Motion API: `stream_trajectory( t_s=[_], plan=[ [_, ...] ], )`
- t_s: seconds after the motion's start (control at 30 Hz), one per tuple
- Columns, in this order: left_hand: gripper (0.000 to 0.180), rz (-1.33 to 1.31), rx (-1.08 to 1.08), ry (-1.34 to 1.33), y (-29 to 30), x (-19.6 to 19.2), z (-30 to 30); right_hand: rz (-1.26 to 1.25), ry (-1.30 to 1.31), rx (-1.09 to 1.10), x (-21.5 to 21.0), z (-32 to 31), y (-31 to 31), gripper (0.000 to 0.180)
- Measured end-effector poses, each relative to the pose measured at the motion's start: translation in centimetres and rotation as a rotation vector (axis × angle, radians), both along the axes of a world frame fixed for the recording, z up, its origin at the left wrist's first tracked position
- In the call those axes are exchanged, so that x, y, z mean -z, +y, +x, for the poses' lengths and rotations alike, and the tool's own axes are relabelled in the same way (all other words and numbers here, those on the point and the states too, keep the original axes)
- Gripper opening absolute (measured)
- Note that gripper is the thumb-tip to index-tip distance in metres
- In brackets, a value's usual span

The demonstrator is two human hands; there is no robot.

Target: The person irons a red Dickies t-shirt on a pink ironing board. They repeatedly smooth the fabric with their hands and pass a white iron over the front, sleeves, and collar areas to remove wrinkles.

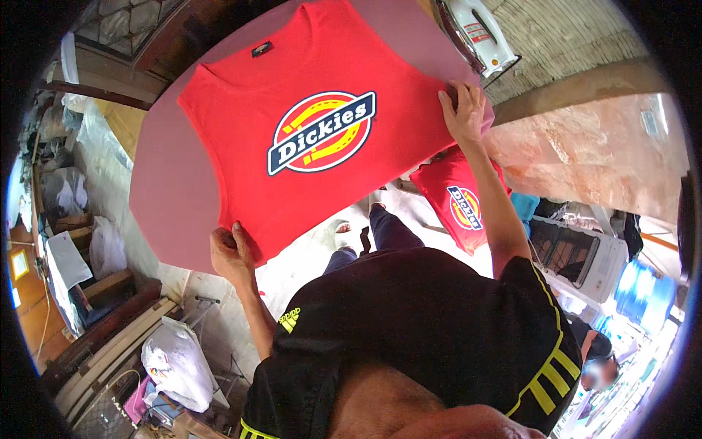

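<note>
A red sleeveless shirt (241, 117) with a round, colourful printed emblem is spread on a mauve-covered, rounded ironing table (172, 179). Its neckline points away from me and its hem lies toward me. My left hand (234, 256) is closed on the hem's left corner, thumb on top, the other fingers partly hidden. My right hand (466, 113) rests at the shirt's right edge, fingers stretched and thumb apart. Beyond it a white iron (482, 36) stands at the table's far right. Below my right forearm lies another red garment (439, 197) with a similar print.
A wooden ledge (578, 88) runs along the right. At the lower right are a white appliance (578, 256), a blue water jug (643, 293) and another person (599, 358). Plastic bags (110, 245) and a stuffed white bag (179, 362) sit at the left beside long poles (117, 355).
</note>
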State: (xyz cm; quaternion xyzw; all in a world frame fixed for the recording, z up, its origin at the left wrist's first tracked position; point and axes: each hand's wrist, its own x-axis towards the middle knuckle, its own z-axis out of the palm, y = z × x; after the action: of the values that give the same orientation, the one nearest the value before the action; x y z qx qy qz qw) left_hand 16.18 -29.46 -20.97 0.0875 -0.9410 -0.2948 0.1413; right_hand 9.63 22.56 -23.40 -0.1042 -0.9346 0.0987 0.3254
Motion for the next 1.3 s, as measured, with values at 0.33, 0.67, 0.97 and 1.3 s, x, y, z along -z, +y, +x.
stream_trajectory(
  t_s=[0.33,0.67,0.97,1.3],
  plan=[
    [0.027,-0.192,0.381,0.345,9.0,-6.6,-7.5,0.060,-0.004,-0.027,-7.5,-6.5,10.7,0.048],
    [0.032,-0.185,0.808,0.485,28.0,-3.5,-28.2,-0.523,-0.403,-0.110,-8.2,-15.5,19.8,0.059],
    [0.029,-0.274,0.691,0.442,29.1,0.6,-36.6,-0.788,-0.567,-0.139,-13.9,-15.6,15.3,0.043],
    [0.029,-0.171,0.673,0.452,29.2,1.1,-36.7,-0.416,-0.583,-0.388,-17.6,-15.9,5.1,0.046]
  ],
)
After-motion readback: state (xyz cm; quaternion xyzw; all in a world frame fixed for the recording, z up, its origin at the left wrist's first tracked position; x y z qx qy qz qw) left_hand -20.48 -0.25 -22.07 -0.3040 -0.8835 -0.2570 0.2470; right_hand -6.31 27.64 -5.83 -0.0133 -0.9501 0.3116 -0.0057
